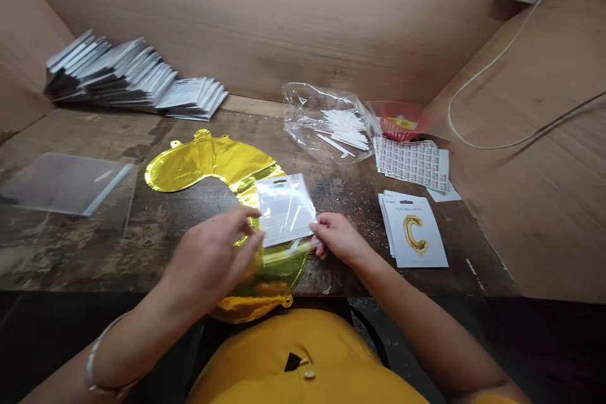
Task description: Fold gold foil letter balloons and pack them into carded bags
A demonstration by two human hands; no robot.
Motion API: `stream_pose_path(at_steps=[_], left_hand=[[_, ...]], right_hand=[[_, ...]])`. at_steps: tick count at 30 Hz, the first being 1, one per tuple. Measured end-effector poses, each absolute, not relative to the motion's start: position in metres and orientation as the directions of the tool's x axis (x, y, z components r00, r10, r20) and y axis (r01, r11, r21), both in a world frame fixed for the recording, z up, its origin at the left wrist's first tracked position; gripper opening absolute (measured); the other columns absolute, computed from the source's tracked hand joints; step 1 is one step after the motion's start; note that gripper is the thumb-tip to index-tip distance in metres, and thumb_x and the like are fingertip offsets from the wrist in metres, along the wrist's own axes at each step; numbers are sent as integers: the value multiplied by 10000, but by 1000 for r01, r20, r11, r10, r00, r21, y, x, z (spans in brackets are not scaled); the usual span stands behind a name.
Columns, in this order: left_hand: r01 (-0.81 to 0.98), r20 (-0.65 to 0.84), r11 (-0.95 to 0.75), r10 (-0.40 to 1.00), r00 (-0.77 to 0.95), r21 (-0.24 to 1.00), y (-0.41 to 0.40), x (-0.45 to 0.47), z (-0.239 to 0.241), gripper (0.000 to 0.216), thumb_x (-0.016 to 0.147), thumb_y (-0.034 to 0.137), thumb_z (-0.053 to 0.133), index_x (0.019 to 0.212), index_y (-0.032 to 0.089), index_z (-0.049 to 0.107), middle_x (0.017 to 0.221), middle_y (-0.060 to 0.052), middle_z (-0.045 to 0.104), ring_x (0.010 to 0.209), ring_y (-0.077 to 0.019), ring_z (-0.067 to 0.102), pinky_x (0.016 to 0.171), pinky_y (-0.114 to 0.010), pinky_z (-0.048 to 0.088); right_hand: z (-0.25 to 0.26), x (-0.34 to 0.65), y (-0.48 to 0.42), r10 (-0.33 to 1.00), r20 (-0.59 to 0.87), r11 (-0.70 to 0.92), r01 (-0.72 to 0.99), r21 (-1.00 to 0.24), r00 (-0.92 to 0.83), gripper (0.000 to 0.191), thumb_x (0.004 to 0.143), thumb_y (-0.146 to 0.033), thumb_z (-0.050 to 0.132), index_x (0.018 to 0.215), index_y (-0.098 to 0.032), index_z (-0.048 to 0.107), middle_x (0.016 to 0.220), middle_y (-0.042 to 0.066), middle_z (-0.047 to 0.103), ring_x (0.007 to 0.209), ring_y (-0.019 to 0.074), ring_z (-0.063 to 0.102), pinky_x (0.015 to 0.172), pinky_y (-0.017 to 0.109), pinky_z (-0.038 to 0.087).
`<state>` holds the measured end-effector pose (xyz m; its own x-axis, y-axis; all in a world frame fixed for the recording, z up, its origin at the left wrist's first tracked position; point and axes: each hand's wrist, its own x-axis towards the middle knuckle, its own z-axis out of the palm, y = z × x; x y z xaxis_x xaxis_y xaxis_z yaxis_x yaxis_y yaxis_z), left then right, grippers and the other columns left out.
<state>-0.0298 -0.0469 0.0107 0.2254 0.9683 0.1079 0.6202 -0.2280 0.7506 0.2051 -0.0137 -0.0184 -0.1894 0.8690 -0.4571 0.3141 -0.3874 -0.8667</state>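
A clear plastic packet with a white card inside is held over a flat gold foil balloon. My right hand pinches the packet's lower right corner between thumb and fingers. Close to the packet's left edge is my left hand, slightly blurred, its thumb and fingers apart with nothing between them. The curved balloon lies on the table and its lower end hangs over the front edge, partly hidden behind my left hand and the packet.
Stacked packets lean at the back left, and clear sleeves lie at the left. Behind the balloon is a clear bag of white sticks. To the right are a red basket, sticker sheets and printed balloon cards.
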Motion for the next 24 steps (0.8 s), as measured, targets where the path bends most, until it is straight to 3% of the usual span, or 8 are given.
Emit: stream_pose_path(at_steps=[2,4,6,9,11,14,21,24], left_hand=[[699,250,-469,882,399,540,-33,-19,0,527,790,443,662,1252,195,607,1291,-171,619,1237,-363,543,1080,-553,344],[703,171,-555,823,542,444,-19,-7,-17,619,787,457,658,1327,174,554,1441,-189,486,1366,-391,398,1137,-600,215],[717,110,-545,822,558,435,-10,1,-30,614,801,469,633,1322,154,557,1441,-209,477,1365,-399,396,1132,-601,233],[734,152,-529,842,518,425,-3,5,-38,532,805,456,615,1223,127,617,1416,-237,491,1345,-404,418,1117,-578,282],[741,177,-542,837,517,397,-1,4,-39,499,804,451,611,1166,109,633,1429,-249,470,1356,-400,403,1122,-568,282],[748,166,-525,847,505,405,2,-1,-40,527,801,468,610,1188,110,608,1420,-244,484,1347,-388,422,1117,-563,300],[710,144,-441,887,440,548,11,-11,-40,578,715,509,716,1171,162,643,1360,-209,551,1276,-409,489,1083,-563,347],[719,141,-466,874,465,516,14,-12,-36,501,780,542,647,1136,191,671,1283,-171,609,1226,-368,538,1058,-494,396]], right_hand=[[-13,207,-13,885,-412,-274,471,-839,-219,195,827,-336,594,697,-213,516,466,-41,583,360,106,492,382,199,363],[-1,216,-1,947,-229,-17,675,-737,-225,152,863,-300,569,743,-207,580,543,-13,620,449,125,528,462,224,380],[12,232,28,982,11,169,859,-484,-187,187,906,-282,515,792,-194,636,697,40,672,602,157,578,576,260,417],[19,261,96,971,236,80,982,-170,-39,270,926,-180,426,988,-140,686,1010,128,688,901,211,619,782,303,455],[13,274,140,978,206,57,991,-125,-30,243,889,-192,521,1026,-107,702,1106,169,671,1022,254,604,870,332,448],[-4,280,181,991,128,43,994,-97,-30,226,838,-233,626,1003,-121,732,1065,163,702,998,273,630,875,358,468],[-12,268,194,994,96,-46,998,-30,49,348,923,-156,423,981,26,715,1044,254,694,1038,261,659,882,323,442],[4,269,186,991,102,-88,996,1,87,309,879,-99,464,1006,69,690,1031,293,683,1029,288,663,861,352,455]])
